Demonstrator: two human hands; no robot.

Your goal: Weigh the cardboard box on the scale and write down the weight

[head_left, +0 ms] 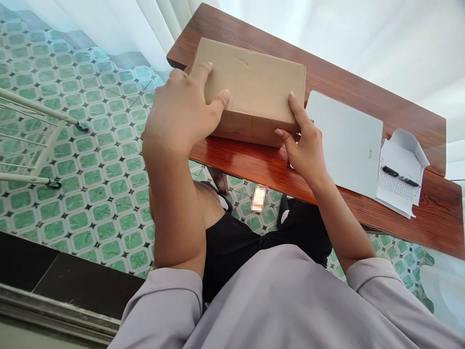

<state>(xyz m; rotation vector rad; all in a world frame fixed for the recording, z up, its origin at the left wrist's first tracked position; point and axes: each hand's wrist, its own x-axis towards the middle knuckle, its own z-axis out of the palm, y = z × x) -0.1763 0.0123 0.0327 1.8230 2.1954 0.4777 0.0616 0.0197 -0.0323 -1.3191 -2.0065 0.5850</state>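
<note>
A closed brown cardboard box (254,82) rests on the left half of the wooden table, its long front side facing me. My left hand (185,106) grips the box's left end, with thumb and a finger on the top and the other fingers hidden behind the hand. At the right front corner, my right hand (305,140) holds the box, one finger on the top edge and the thumb against the front side. A silver closed laptop (345,140) lies just right of the box, close to my right hand.
The reddish-brown wooden table (374,102) stands before white curtains (348,39). Folded paper (395,189) with writing and a black pen (399,175) lies right of the laptop. A wheeled white rack (39,145) stands left on green tiles. A small blurred-out item (258,198) is below the table.
</note>
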